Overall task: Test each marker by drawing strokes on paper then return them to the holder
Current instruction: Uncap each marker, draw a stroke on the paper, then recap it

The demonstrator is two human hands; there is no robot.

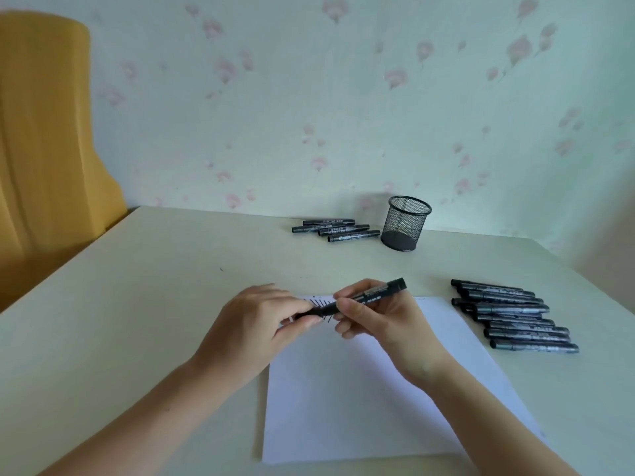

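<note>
A black marker is held above the top of a white sheet of paper. My right hand grips its barrel, with the rear end pointing up and right. My left hand pinches the marker's left end, the cap side, between thumb and fingers. Short black strokes show on the paper just behind the marker, partly hidden by my hands. A black mesh holder stands upright near the wall and looks to have no markers in it.
Several black markers lie in a row on the table right of the paper. Another small group of markers lies left of the holder. A yellow chair back stands at the left beyond the cream table.
</note>
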